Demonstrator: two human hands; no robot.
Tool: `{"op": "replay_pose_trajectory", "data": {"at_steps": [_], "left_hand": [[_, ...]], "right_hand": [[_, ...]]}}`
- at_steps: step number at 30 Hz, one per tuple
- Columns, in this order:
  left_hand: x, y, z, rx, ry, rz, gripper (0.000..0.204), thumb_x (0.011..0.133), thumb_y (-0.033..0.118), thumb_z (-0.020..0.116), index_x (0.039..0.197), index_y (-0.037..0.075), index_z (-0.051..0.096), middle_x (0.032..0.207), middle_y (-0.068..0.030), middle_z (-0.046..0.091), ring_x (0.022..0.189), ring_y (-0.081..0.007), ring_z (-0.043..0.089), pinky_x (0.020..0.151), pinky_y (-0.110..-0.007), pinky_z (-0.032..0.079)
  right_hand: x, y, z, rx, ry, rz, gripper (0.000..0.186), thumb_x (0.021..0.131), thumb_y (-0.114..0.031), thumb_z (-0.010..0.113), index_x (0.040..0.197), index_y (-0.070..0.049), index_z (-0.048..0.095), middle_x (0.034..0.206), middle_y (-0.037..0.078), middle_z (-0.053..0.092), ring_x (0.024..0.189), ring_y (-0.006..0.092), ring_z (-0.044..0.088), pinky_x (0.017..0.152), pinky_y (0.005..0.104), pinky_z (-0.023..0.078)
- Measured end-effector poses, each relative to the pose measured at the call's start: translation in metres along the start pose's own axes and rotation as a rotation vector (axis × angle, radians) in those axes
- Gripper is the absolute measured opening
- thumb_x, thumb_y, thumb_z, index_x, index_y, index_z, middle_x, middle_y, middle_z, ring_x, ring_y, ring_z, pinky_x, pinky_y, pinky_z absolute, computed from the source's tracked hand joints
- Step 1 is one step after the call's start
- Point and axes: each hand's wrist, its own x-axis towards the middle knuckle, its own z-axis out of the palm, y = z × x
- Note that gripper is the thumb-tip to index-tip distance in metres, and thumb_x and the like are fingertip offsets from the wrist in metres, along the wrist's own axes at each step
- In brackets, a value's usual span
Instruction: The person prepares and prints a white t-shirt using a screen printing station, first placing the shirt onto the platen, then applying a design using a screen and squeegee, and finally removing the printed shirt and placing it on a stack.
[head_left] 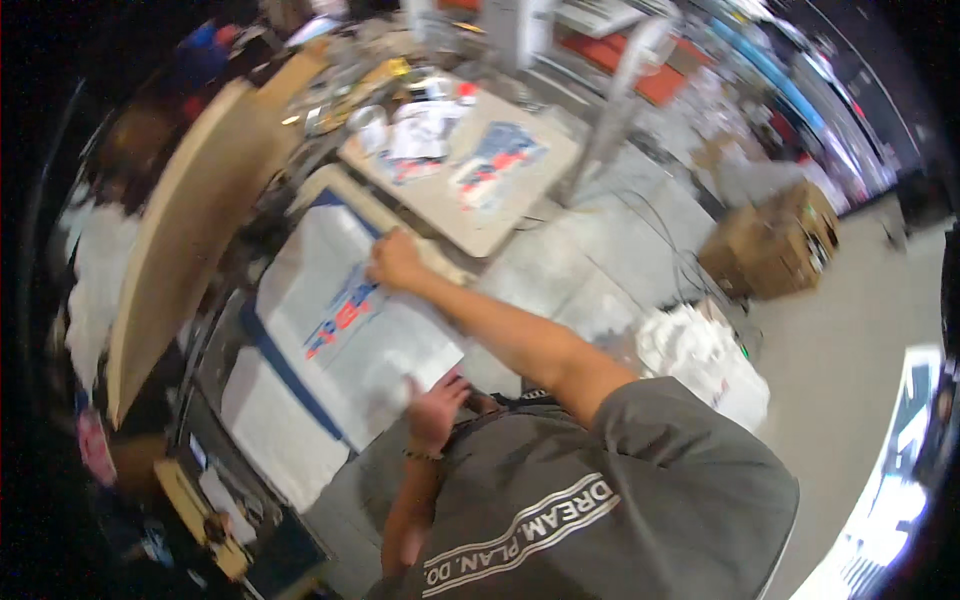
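Observation:
A flat white bag [350, 380] with blue borders and a blue-and-red print lies in front of me, slightly blurred. My right hand [397, 260] reaches across to its far right edge, with the fingers curled closed on that edge. Close to my body, my left hand [435, 415] is at the bag's near corner, thumb and fingers apart; a beaded bracelet circles the wrist. Another white piece [280, 425] lies to the left of the bag, beyond a dark blue strip.
A beige board [490, 130] with a smeared blue-and-red print, a cup and white cloth stands ahead. On the left rises a large curved tan panel [190, 220]. To the right are a cardboard box [770, 245], loose cables and a white plastic bag [700, 360] on the floor.

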Motion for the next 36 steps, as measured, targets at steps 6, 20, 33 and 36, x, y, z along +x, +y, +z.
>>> {"op": "replay_pose_trajectory", "data": {"at_steps": [6, 20, 33, 36], "left_hand": [[-0.014, 0.003, 0.098, 0.240, 0.392, 0.200, 0.057, 0.095, 0.025, 0.072, 0.139, -0.002, 0.047, 0.120, -0.0134, 0.065, 0.092, -0.0211, 0.068, 0.074, -0.034, 0.056], [0.093, -0.241, 0.360, 1.146, -0.989, -0.025, 0.041, 0.094, 0.016, 0.071, 0.126, -0.004, 0.056, 0.103, -0.0120, 0.071, 0.086, -0.0168, 0.070, 0.073, -0.031, 0.057], [0.148, -0.195, 0.234, 1.411, -1.064, -0.323, 0.052, 0.094, 0.021, 0.072, 0.138, 0.000, 0.054, 0.128, -0.0148, 0.064, 0.105, -0.0222, 0.065, 0.090, -0.035, 0.054], [0.165, -0.149, 0.176, 1.273, -0.721, -0.467, 0.042, 0.094, 0.017, 0.071, 0.130, 0.000, 0.058, 0.093, -0.0060, 0.062, 0.077, -0.0115, 0.058, 0.065, -0.029, 0.051]], "right_hand": [[-0.151, 0.103, -0.123, 0.713, 0.303, 0.357, 0.031, 0.078, -0.026, 0.083, 0.084, -0.005, 0.061, 0.088, 0.012, 0.062, 0.092, 0.0239, 0.060, 0.081, 0.0376, 0.049], [-0.624, 0.232, -0.266, 0.394, 1.954, 0.790, 0.032, 0.090, 0.004, 0.071, 0.118, -0.002, 0.058, 0.111, 0.009, 0.062, 0.100, 0.0188, 0.060, 0.093, 0.0307, 0.048], [-0.777, 0.355, -0.109, -0.116, 1.805, 1.796, 0.101, 0.061, -0.022, 0.094, 0.144, 0.000, 0.040, 0.134, 0.023, 0.057, 0.122, 0.0320, 0.058, 0.105, 0.0460, 0.047], [-0.738, 0.361, -0.108, 0.173, 1.588, 2.228, 0.119, 0.064, -0.039, 0.093, 0.156, -0.006, 0.025, 0.151, 0.026, 0.042, 0.139, 0.0382, 0.043, 0.109, 0.0560, 0.043]]}}
